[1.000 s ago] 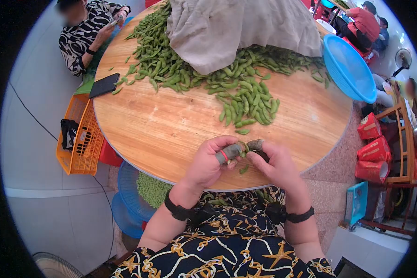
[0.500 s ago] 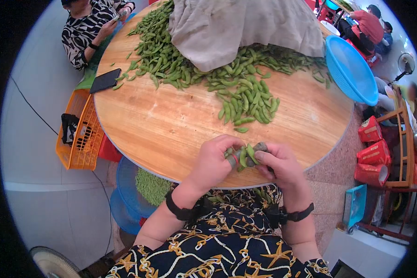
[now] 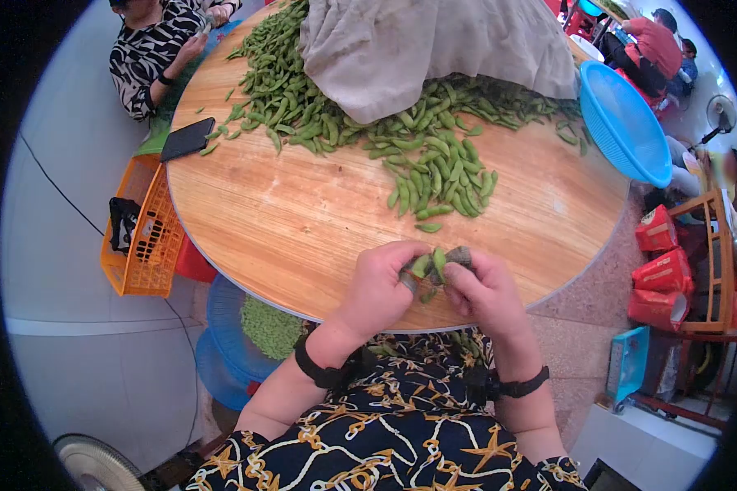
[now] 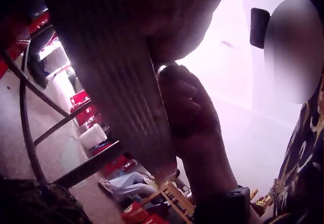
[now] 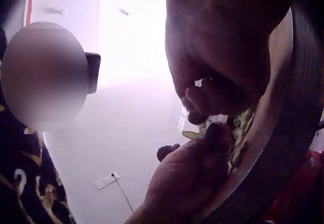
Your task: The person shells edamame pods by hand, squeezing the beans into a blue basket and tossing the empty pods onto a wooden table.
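Over the table's near edge, my left hand (image 3: 381,282) and right hand (image 3: 487,290) meet with their fingertips close together. Dark grey covers wrap some of the fingers and thumbs. Between the hands are green edamame pods: my left fingers hold one pod (image 3: 421,266), and my right thumb and fingers pinch another pod (image 3: 439,262). The right wrist view shows a pale green pod (image 5: 192,134) sticking out between the dark silhouetted fingertips. Just beyond the hands lies a single pod (image 3: 428,227), in front of a large pile of edamame pods (image 3: 442,176).
A grey cloth (image 3: 434,57) covers part of the pile on the round wooden table (image 3: 303,221). A phone (image 3: 188,139) lies at the left edge, a blue basket (image 3: 626,123) at the right. Shelled beans (image 3: 270,327) fill a blue basin below left. Another person (image 3: 151,61) sits at far left.
The right hand has moved from the left fingertips and turned slightly, and green pods now show between the hands. The pile, cloth and phone stay put; the view has shifted a little.
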Demonstrator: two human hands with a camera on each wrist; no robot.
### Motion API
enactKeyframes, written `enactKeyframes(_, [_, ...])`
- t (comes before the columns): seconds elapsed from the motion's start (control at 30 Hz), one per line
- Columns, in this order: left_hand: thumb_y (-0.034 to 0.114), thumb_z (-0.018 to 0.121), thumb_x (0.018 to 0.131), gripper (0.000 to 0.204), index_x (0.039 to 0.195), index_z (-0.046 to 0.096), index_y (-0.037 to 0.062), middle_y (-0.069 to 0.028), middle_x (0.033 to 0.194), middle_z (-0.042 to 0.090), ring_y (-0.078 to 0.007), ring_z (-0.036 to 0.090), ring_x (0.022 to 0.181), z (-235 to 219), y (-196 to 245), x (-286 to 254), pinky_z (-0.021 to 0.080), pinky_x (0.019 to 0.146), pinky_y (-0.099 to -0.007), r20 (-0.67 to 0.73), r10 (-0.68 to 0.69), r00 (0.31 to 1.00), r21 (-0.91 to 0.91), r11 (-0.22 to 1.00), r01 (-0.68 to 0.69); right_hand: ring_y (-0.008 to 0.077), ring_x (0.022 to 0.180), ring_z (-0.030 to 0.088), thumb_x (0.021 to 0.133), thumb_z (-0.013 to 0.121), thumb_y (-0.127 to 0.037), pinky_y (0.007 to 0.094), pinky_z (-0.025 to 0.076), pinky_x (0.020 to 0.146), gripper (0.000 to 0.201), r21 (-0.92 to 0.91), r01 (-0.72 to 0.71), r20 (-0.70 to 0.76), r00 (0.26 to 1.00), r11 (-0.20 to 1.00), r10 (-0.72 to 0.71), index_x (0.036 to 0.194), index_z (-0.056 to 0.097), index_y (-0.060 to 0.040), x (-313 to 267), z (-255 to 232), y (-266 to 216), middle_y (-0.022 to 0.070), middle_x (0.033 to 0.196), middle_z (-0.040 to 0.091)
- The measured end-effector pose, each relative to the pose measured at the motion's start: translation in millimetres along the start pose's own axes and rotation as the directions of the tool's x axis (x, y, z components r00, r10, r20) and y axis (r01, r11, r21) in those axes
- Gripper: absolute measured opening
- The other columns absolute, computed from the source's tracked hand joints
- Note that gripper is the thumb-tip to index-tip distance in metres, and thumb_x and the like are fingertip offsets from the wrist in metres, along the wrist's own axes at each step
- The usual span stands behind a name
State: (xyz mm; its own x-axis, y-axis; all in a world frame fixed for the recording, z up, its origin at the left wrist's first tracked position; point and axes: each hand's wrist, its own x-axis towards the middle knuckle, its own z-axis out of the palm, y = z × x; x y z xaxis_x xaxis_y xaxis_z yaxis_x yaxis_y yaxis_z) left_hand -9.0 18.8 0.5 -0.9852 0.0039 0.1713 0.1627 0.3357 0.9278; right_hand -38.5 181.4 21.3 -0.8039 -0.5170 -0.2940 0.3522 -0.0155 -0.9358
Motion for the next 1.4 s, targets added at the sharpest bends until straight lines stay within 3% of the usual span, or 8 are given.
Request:
enactKeyframes(0.23, [0.007, 0.058, 0.083, 0.007, 0.087, 0.062, 0.0028, 0.0011, 0.072, 0.059, -0.0033, 0.051, 0.064, -8, -8, -1, 0.04, 0.055, -0.0185, 0.046, -0.299, 0.953, -0.536, 0.798, 0.277, 0.0053, 0.04, 0.031, 0.091, 0.045, -0.019, 0.0177, 0.025, 0.037, 0.019, 0.558, 0.291, -0.175, 0.957, 0.777, -0.233, 0.092, 0.05, -0.001, -1, -23, -16, -0.0021, 0.052, 0.04])
enactKeyframes(0.4, [0.008, 0.062, 0.08, 0.012, 0.091, 0.062, 0.0023, 0.0023, 0.071, 0.058, -0.0032, 0.049, 0.064, -14, -1, 0, 0.04, 0.057, -0.0186, 0.207, -0.281, 0.937, -0.513, 0.784, 0.348, 0.0041, 0.04, 0.033, 0.09, 0.049, -0.019, 0.0176, 0.024, 0.037, 0.021, 0.122, 0.16, -0.157, 0.978, 0.98, -0.14, 0.082, 0.056, -0.001, 5, -19, -11, -0.0031, 0.052, 0.042])
enactKeyframes(0.57, [0.01, 0.065, 0.079, 0.02, 0.096, 0.062, 0.001, 0.0026, 0.078, 0.056, -0.0042, 0.048, 0.066, -11, -7, -3, 0.04, 0.062, -0.0178, 0.417, -0.269, 0.868, -0.645, 0.586, 0.491, 0.0041, 0.04, 0.034, 0.089, 0.051, -0.021, 0.0179, 0.024, 0.036, 0.021, 0.275, 0.055, -0.086, 0.996, 0.96, -0.032, 0.083, 0.057, -0.0019, 8, -10, 2, -0.0032, 0.052, 0.043])
enactKeyframes(0.67, [0.012, 0.064, 0.08, 0.025, 0.102, 0.06, -0.0001, 0.0018, 0.082, 0.056, -0.0044, 0.05, 0.07, -13, -8, -1, 0.042, 0.064, -0.0183, 0.249, -0.173, 0.953, -0.513, 0.811, 0.281, 0.004, 0.04, 0.034, 0.089, 0.051, -0.021, 0.0178, 0.024, 0.036, 0.019, 0.291, 0.01, -0.04, 0.999, 0.957, 0.002, 0.086, 0.057, -0.0032, 6, -5, 1, -0.0034, 0.052, 0.043])
enactKeyframes(0.73, [0.011, 0.064, 0.079, 0.034, 0.11, 0.056, -0.0003, 0.0009, 0.084, 0.057, -0.0052, 0.053, 0.072, -11, -11, 0, 0.043, 0.067, -0.0183, 0.252, -0.141, 0.957, -0.782, 0.553, 0.287, 0.0037, 0.04, 0.033, 0.09, 0.051, -0.022, 0.0174, 0.024, 0.036, 0.018, 0.398, -0.097, -0.014, 0.994, 0.912, 0.112, 0.087, 0.056, -0.0053, 5, 1, -1, -0.0041, 0.052, 0.041])
enactKeyframes(0.93, [0.012, 0.066, 0.078, 0.023, 0.097, 0.056, 0.0036, 0.0007, 0.083, 0.058, -0.0071, 0.055, 0.072, -13, -21, -2, 0.044, 0.063, -0.0181, 0.232, -0.155, 0.96, -0.918, 0.291, 0.269, 0.0032, 0.047, 0.035, 0.092, 0.046, -0.023, 0.0173, 0.026, 0.041, 0.02, 0.154, -0.094, 0.09, 0.993, 0.984, 0.08, 0.082, 0.052, -0.007, 4, 21, -5, -0.0044, 0.06, 0.044])
enactKeyframes(1.23, [0.003, 0.064, 0.077, 0.011, 0.086, 0.059, 0.0021, 0.0011, 0.075, 0.055, -0.0053, 0.051, 0.071, -10, -15, -2, 0.043, 0.066, -0.0203, -0.091, -0.244, 0.965, -0.746, 0.659, 0.096, 0.0039, 0.056, 0.041, 0.093, 0.041, -0.02, 0.0182, 0.033, 0.05, 0.021, 0.012, -0.033, 0.145, 0.989, 0.999, 0.031, 0.081, 0.05, -0.006, -2, 25, -9, -0.0036, 0.067, 0.047])
enactKeyframes(1.4, [0.011, 0.066, 0.078, 0.015, 0.089, 0.059, 0.0028, -0.0001, 0.081, 0.058, -0.0065, 0.053, 0.075, -15, -11, -3, 0.044, 0.069, -0.0209, -0.029, -0.121, 0.992, -0.645, 0.761, 0.074, 0.0038, 0.054, 0.04, 0.093, 0.041, -0.019, 0.0176, 0.032, 0.049, 0.02, -0.02, -0.031, 0.102, 0.994, 0.999, 0.033, 0.081, 0.05, -0.006, 0, 26, -4, -0.0028, 0.065, 0.047])
